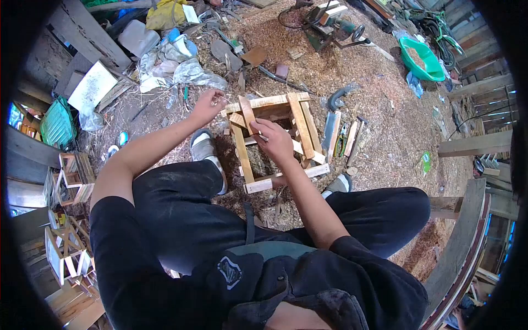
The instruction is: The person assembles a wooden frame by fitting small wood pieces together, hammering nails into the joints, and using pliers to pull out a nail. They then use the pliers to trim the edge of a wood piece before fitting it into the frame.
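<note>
A small wooden frame of pale slats stands on the ground between my knees. My right hand grips a short wooden slat near its lower end; the slat lies lengthwise over the frame, its far end on the back rail. My left hand is closed in a pinch beside the frame's far left corner, and I cannot tell what is between its fingertips. A small wood piece sits under the slat's left edge.
Right of the frame lie pliers, a hammer-like tool and a curved dark tube. Sawdust covers the ground. Plastic bags lie at the far left, a green basin and a machine farther back. Wooden frames are stacked at left.
</note>
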A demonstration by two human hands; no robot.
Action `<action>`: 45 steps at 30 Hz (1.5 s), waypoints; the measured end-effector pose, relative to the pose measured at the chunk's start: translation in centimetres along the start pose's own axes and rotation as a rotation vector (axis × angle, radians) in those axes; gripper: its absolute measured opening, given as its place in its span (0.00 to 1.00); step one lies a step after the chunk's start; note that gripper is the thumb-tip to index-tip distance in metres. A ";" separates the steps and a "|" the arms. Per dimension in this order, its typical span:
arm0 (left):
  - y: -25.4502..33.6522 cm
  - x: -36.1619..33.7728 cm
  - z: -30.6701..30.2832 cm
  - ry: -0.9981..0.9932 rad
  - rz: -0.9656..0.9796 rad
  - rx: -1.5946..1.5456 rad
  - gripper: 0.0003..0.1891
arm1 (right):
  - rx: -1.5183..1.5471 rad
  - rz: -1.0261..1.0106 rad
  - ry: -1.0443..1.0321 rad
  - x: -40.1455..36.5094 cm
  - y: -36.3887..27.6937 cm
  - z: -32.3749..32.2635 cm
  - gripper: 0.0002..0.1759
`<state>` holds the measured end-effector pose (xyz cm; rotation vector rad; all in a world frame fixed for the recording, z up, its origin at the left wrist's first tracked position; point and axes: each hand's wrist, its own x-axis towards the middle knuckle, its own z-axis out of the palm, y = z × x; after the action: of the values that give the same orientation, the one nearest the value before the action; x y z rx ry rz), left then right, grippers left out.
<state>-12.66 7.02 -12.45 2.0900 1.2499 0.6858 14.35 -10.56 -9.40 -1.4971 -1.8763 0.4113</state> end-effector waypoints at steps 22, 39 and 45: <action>7.9 -4.1 1.9 0.026 0.195 0.249 0.39 | 0.050 -0.016 0.023 0.3 -0.2 -0.3 0.23; 7.0 -4.5 2.7 -0.040 0.162 0.315 0.53 | 0.057 -0.031 0.041 0.1 0.3 0.0 0.22; 7.1 -4.6 2.9 -0.054 0.129 0.349 0.53 | 0.040 -0.017 0.035 0.1 0.1 -0.1 0.23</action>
<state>-8.48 -0.47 -9.91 2.4732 1.2865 0.4881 14.49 -10.42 -9.35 -1.4520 -1.8417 0.4098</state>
